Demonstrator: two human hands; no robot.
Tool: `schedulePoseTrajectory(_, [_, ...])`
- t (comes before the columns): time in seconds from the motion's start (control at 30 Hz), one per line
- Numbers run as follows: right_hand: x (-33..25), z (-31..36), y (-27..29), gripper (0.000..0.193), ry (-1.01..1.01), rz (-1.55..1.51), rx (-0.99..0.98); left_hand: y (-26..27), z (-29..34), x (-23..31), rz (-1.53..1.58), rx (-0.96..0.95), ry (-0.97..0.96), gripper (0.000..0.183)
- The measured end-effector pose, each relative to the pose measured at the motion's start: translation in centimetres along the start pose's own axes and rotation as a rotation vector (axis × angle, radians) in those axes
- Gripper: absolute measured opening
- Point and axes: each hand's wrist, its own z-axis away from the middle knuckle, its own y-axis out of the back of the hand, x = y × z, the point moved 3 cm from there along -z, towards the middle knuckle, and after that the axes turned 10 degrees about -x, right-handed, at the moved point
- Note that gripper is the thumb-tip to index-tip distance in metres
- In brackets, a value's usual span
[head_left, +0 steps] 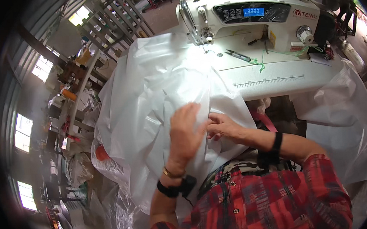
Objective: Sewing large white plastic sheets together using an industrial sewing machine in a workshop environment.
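A large white plastic sheet [143, 87] spreads over the left of the sewing table and hangs toward my lap. Its upper part lies under the lit needle area of a white sewing machine [244, 12]. My left hand [186, 129], slightly blurred, is over the sheet with its fingers stretched out and nothing gripped. Close to its right, my right hand [223, 126] has curled fingers pinching the sheet along a fold or edge that runs up toward the needle. The fingertips of the right hand are partly hidden.
Thread snips [238, 55] lie on the machine bed beside tangled green thread [260, 63]. A ruler scale [270, 81] runs along the table's front edge. More white sheet [341, 120] hangs at the right. A metal rack [115, 21] stands far left, with cluttered goods below it.
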Motion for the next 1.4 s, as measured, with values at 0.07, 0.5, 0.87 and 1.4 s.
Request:
schedulePoseTrajectory(0.07, [2.0,-2.1,-0.8,0.031,-0.024,-0.116,0.069,0.0,1.3,2.3,0.06,-0.003,0.031,0.042])
schedulePoseTrajectory(0.5, [2.3,3.1,-9.1,0.024,-0.016,0.251,-0.356,0.4,5.7,0.5,0.246,-0.234,0.422,0.029])
schedulePoseTrajectory(0.87, [2.8,3.7,-8.6,0.027,0.053,0.571,-0.43,-0.6,8.6,0.0,0.335,-0.204,0.573,0.016])
schedulePoseTrajectory(1.4, [1.1,6.8,-7.5,0.028,0.006,0.407,-0.551,-1.5,9.8,1.2,-0.018,-0.294,0.304,0.032])
